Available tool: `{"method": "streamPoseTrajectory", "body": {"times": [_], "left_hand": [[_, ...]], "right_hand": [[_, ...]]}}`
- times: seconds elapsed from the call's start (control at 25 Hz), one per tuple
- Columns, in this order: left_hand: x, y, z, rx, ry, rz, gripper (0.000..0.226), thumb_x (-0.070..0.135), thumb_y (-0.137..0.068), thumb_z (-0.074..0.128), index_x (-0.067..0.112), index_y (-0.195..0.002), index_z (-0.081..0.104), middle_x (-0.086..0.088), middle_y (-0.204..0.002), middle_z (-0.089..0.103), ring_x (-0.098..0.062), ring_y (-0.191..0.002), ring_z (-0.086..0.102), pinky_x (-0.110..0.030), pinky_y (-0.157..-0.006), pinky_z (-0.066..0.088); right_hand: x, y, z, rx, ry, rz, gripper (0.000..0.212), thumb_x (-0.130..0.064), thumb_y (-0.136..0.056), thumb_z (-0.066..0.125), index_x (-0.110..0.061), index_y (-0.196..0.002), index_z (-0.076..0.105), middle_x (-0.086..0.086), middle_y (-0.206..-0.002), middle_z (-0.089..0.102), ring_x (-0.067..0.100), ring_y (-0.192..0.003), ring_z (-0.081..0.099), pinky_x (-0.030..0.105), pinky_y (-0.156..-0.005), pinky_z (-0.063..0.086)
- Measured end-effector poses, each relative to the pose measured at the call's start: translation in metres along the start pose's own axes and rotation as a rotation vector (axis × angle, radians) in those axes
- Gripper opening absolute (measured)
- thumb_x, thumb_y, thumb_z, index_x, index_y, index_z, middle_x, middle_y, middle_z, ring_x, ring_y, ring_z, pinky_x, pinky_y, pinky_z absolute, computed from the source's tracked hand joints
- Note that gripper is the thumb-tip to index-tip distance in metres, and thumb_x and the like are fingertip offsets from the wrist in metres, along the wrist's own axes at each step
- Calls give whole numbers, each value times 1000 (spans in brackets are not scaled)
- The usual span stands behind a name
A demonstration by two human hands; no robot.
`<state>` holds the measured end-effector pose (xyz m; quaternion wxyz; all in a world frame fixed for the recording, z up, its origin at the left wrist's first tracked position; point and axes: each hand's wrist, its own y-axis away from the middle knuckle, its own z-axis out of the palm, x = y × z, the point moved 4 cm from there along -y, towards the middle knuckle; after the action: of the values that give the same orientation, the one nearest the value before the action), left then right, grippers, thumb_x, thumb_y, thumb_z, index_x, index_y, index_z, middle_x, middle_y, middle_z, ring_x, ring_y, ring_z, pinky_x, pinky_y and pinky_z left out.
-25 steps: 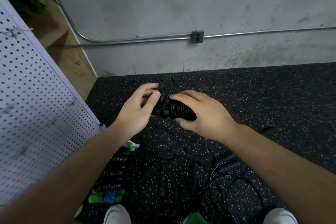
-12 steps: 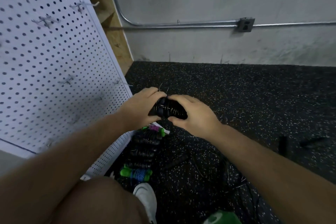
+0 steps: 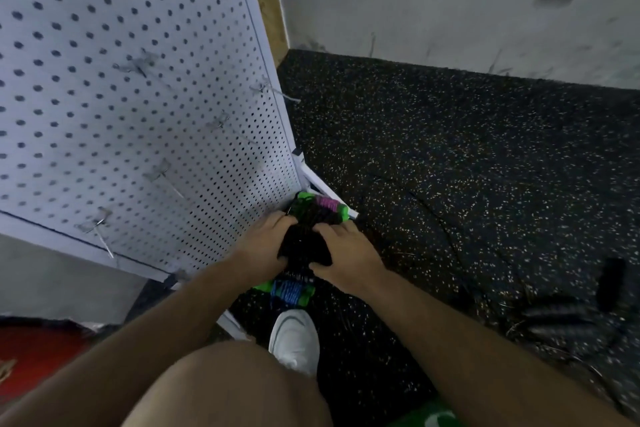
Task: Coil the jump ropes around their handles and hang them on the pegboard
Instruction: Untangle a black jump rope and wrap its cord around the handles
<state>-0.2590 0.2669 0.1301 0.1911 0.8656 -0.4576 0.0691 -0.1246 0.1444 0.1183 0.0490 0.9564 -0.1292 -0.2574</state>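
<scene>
Coil looks done; you're at the hang step. Left hand [image 3: 266, 246] and right hand [image 3: 346, 253] both curl around the black coiled rope [image 3: 304, 248], low at the pegboard [image 3: 138, 97] foot. Next, lift to the free hook [image 3: 273, 92] at 12 o'clock.

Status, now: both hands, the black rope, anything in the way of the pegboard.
Left hand and right hand both grip the coiled black rope. Not yet on a pegboard hook. Two green-handled bundles lie on the floor by it.

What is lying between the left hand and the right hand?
In the head view, a black coiled jump rope lies between the left hand and the right hand; both grip it.
</scene>
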Motion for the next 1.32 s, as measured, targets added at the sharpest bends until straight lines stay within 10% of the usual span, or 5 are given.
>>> {"method": "streamPoseTrajectory", "body": {"times": [0.24, 0.44, 0.56, 0.88, 1.32], "left_hand": [[-28, -17, 41, 108, 103, -177, 62, 13, -94, 56, 21, -152, 35, -6, -165, 21, -29, -150, 23, -48, -120, 28], [-47, -13, 86, -115, 176, -189, 67, 19, -101, 50, 27, -161, 20, -3, -170, -6, -29, -154, 16, -48, -116, 37], [-36, -5, 71, 68, 75, -267, 61, 30, -98, 54, 24, -153, 32, -10, -166, 6, -37, -149, 20, -53, -115, 35], [70, -20, 81, 165, -148, 186, 62, 41, -91, 41, 8, -142, 51, -12, -146, 50, -32, -134, 45, -48, -111, 39], [220, -80, 224, -431, -289, 579, 70, 35, -101, 45, 11, -160, 16, -5, -169, 7, -22, -155, 6, -37, -124, 11]], "right_hand": [[9, -36, 53, 159, 26, 5, 65, -33, -89, 66, -16, -148, 44, 11, -140, 52, 34, -126, 42, 47, -104, 43], [16, -36, 84, 15, 40, 61, 66, -34, -100, 57, -29, -158, 27, 11, -154, 35, 35, -137, 31, 46, -107, 42], [17, -22, 81, 86, 89, 74, 66, -47, -97, 56, -31, -156, 31, 7, -157, 36, 35, -139, 33, 48, -110, 36], [60, 37, 49, 193, 52, 172, 55, -39, -100, 43, -24, -153, 38, 2, -151, 45, 28, -135, 40, 46, -106, 41], [217, 169, 80, -234, 30, 500, 60, -36, -102, 41, -17, -157, 26, 3, -156, 37, 26, -143, 32, 44, -114, 32]]}}
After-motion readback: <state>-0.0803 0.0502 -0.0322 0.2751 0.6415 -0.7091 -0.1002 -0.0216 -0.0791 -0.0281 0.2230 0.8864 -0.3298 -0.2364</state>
